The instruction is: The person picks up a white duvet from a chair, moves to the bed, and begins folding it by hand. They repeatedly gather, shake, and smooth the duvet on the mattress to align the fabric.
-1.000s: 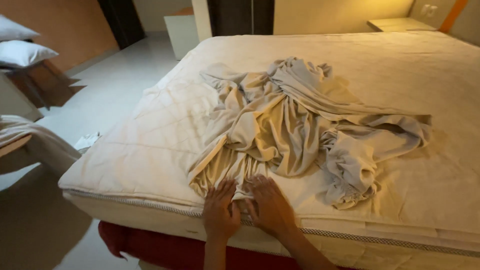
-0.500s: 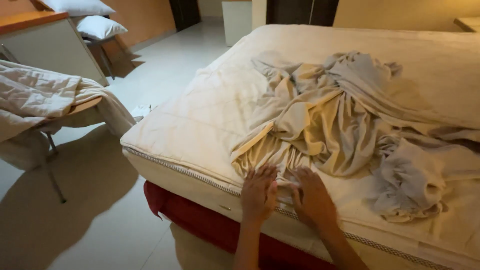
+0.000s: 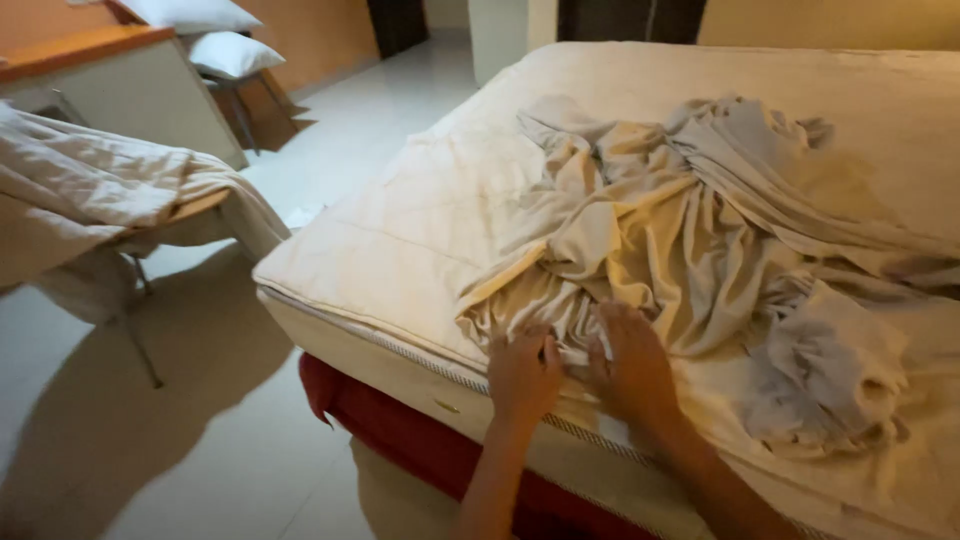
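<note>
Mattress (image 3: 400, 240) fills most of the view, bare and quilted, on a red base (image 3: 400, 440). Sheet (image 3: 690, 250) lies crumpled across the mattress middle, its gathered edge reaching the near mattress edge. Chair (image 3: 120, 200) draped with bedding stands off the mattress's left side, pillows (image 3: 215, 35) beyond it. Right hand (image 3: 632, 365) and left hand (image 3: 522, 375) press side by side on that gathered edge, fingers bunching the cloth.
</note>
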